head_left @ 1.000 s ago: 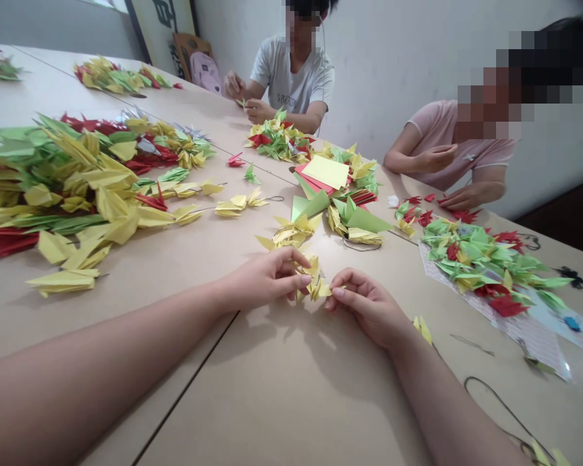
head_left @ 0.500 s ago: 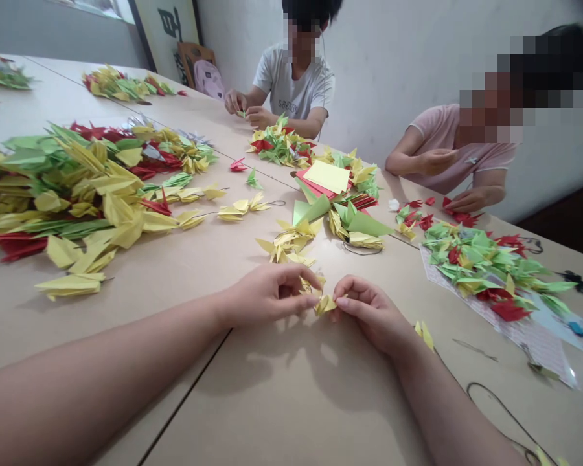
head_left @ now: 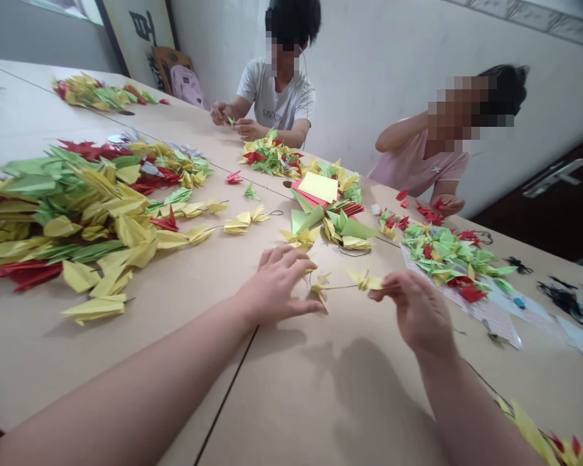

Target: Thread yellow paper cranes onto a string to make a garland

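My right hand (head_left: pixel 420 310) pinches a yellow paper crane (head_left: pixel 366 281) that is threaded on a dark string (head_left: pixel 339 287). Along the same string, to the left, hangs a second yellow crane (head_left: pixel 320 283). My left hand (head_left: pixel 282 285) is beside that second crane, fingers spread and thumb stretched out. Whether its fingertips touch the crane or the string I cannot tell. Just beyond my left hand lie more yellow cranes (head_left: pixel 301 238).
A big heap of folded cranes (head_left: pixel 102 200) covers the table's left. Square paper sheets (head_left: pixel 319 187) lie ahead. Green and red cranes (head_left: pixel 447 252) sit on a printed sheet at right, with black cords (head_left: pixel 566 301) beyond. Two people sit across, one holding a green crane (head_left: pixel 231 121).
My right hand has moved right with the yellow crane, drawing out the string. The left hand's fingers have opened. The view has turned right, and the person at right has raised an arm.
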The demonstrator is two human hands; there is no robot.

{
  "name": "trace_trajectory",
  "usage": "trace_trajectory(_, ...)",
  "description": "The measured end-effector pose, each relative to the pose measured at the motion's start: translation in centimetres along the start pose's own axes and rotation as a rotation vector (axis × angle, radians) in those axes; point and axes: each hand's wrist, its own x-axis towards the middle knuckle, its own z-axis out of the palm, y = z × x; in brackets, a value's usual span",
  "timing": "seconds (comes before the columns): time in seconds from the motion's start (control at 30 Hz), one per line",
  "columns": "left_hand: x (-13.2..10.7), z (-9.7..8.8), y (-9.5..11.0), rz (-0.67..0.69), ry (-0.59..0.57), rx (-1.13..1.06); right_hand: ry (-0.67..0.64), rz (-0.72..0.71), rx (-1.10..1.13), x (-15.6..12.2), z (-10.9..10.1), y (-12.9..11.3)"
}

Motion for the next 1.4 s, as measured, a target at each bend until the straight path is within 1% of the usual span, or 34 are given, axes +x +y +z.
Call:
trace_trajectory(0.07,-0.3,0.3,0.3,0.027,-0.053,-0.021,0.052,-0.031,-0.011,-0.2,-0.5,-1.6)
trace_trajectory(0.13,-0.5,0.6,0.5,0.042,-0.072,-0.048,0.054,0.005,-0.028,-0.7,-0.7,-2.7)
trace_trajectory(0.2,-0.5,0.8,0.8,0.061,-0.074,-0.071,0.051,0.054,-0.045,-1.3,-0.7,-3.2)
trace_trajectory(0.3,-0.4,1.0,1.1,0.096,-0.08,-0.09,0.078,0.089,-0.042,-2.3,-0.3,-3.4)
trace_trajectory(0.4,-0.4,1.0,1.2,0.095,-0.085,-0.084,0.084,0.13,-0.01,-3.4,0.2,-3.2)
trace_trajectory(0.6,-0.6,1.1,1.2,0.082,-0.11,-0.014,0.1,0.156,0.171,-5.6,0.8,-2.0)
trace_trajectory(0.73,-0.4,1.2,0.6,0.038,-0.076,0.028,0.126,0.2,0.195,-6.2,0.8,-0.8)
trace_trajectory(0.83,-0.2,0.8,0.1,-0.012,-0.009,0.039,0.107,0.227,0.18,-6.2,0.5,-0.3)
trace_trajectory(1.0,0.3,0.0,-0.8,-0.201,0.169,0.062,0.069,0.194,-0.01,-6.4,0.0,0.3)
trace_trajectory(1.03,0.4,-0.1,-1.0,-0.238,0.2,0.061,0.076,0.181,-0.052,-6.4,-0.2,0.4)
trace_trajectory(1.1,0.6,-0.1,-1.3,-0.311,0.239,0.058,0.135,0.136,-0.102,-6.4,-0.5,0.7)
trace_trajectory(1.2,0.8,0.1,-1.7,-0.397,0.229,0.056,0.286,0.089,-0.1,-6.1,-1.1,1.2)
trace_trajectory(1.27,0.8,0.2,-1.8,-0.413,0.196,0.05,0.362,0.118,-0.088,-5.7,-1.3,1.5)
trace_trajectory(1.33,0.8,0.3,-1.8,-0.407,0.168,0.042,0.389,0.162,-0.075,-5.5,-1.4,1.6)
trace_trajectory(1.4,0.7,0.2,-1.6,-0.394,0.157,0.03,0.39,0.187,-0.069,-5.4,-1.4,1.6)
